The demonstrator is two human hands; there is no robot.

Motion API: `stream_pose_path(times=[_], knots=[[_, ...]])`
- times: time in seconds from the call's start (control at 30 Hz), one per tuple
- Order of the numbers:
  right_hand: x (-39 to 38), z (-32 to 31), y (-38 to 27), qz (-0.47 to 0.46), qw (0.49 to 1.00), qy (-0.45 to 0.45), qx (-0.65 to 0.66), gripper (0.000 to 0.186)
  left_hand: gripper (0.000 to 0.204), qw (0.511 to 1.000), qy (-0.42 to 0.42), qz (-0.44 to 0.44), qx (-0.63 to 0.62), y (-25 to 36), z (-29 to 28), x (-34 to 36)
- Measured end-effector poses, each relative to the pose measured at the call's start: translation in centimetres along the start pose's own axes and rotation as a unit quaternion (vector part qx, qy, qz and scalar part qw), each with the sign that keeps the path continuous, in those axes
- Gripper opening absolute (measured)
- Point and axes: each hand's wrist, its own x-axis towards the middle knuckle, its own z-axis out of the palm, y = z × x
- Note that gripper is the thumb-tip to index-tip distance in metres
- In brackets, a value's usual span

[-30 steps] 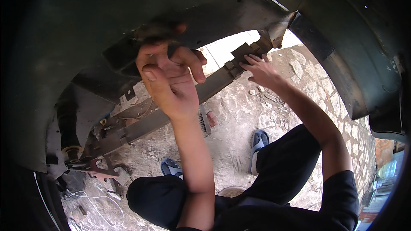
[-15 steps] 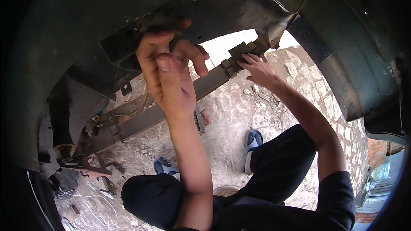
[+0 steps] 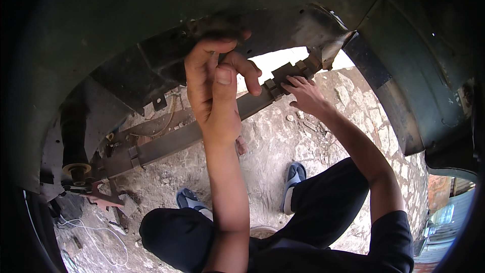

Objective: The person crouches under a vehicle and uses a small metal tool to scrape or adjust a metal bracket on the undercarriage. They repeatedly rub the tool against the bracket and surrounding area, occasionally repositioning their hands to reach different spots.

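My left hand is raised against the dark underside of a vehicle body panel. Its fingers curl upward and the thumb lies along the near side. Around the fingertips it is dark and blurred, so I cannot make out what they grip. Farther right, my right hand lies with fingers stretched over a blocky clamp. That clamp sits on a long dark metal bar, like a leaf spring, running from lower left to upper right beneath the panel. Part of the bar is hidden behind my left forearm.
A dark cylinder hangs at the left, above a reddish metal piece. White cable loops over the rough stone ground. A curved green panel borders the right side. My sandalled feet stand below the bar.
My left hand has shifted a little to the right along the panel. My right hand keeps its place on the clamp. The whole view has moved slightly.
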Motion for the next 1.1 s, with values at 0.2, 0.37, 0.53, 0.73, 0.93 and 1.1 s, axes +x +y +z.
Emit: stream_pose_path(times=[0.2, 0.37, 0.53, 0.73, 0.93, 1.1], knots=[[-0.3, -0.1, -0.8, 0.019, 0.999, 0.007, -0.024, 0.082, 0.036, 0.999, -0.025, -0.027, -0.030, 0.5, -0.8, 0.1], [-0.4, 0.2, -0.4, 0.015, 1.000, 0.011, -0.022, 0.083, 0.034, 0.997, -0.026, -0.047, -0.064, 0.4, -0.8, 0.1], [-0.4, -0.1, -0.7, 0.007, 1.000, 0.011, -0.018, 0.083, 0.029, 0.996, -0.023, -0.013, -0.085, 0.0, -0.2, 0.2], [-0.3, 0.0, -0.7, 0.005, 1.000, 0.015, -0.022, 0.083, 0.024, 0.995, -0.024, 0.000, -0.100, -0.5, -0.1, 0.5], [-0.3, 0.3, -0.4, 0.000, 1.000, 0.020, -0.021, 0.082, 0.026, 0.991, -0.063, 0.001, -0.122, -1.0, -1.0, 0.9], [-0.2, 0.1, -0.6, 0.002, 1.000, 0.013, -0.018, 0.082, 0.033, 0.990, -0.077, 0.006, -0.118, -0.8, -1.4, 1.1]])
